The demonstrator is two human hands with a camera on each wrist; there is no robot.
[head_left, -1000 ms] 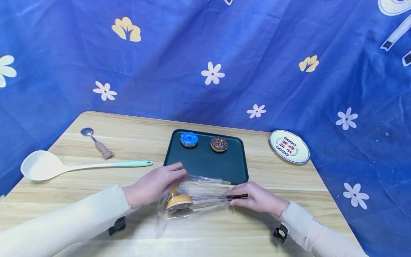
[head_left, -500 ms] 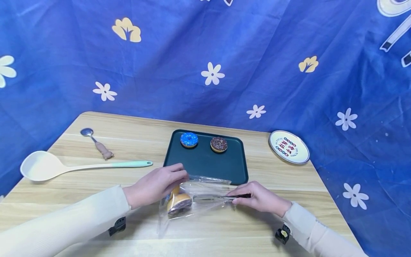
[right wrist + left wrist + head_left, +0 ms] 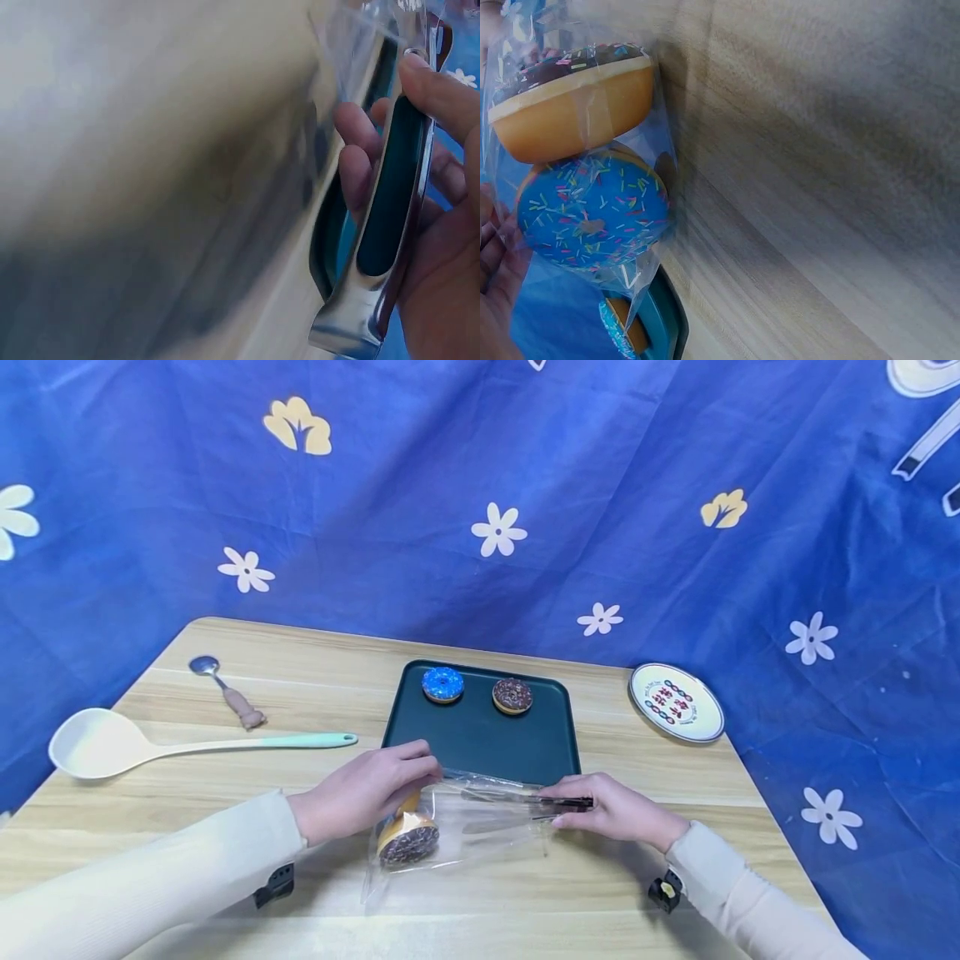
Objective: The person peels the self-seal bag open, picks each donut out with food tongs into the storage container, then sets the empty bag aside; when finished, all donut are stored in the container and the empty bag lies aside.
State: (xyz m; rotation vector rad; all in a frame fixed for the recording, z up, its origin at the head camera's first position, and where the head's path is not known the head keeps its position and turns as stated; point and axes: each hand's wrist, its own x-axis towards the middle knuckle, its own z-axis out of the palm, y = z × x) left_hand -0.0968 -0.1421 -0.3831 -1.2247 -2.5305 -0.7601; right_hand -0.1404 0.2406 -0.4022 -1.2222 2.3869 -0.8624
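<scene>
My left hand pinches the top edge of a clear plastic bag over the table, just in front of the tray. Inside the bag, a chocolate-iced doughnut leans with its sprinkled face toward me. The left wrist view shows it above a blue-iced doughnut in the same bag. Metal tongs with dark inlaid handles lie in my right hand, thumb on one arm. The tongs' arms stand apart in the bag's mouth at its right end, with nothing between their tips.
Behind the bag lies a dark green tray bearing a blue doughnut and a chocolate doughnut. To the left are a long white ladle and a small spoon. A patterned plate sits at the right edge.
The tongs have spread and drawn back to the right, away from the chocolate doughnut, which has tipped over and slid slightly left. My left hand has stayed in place.
</scene>
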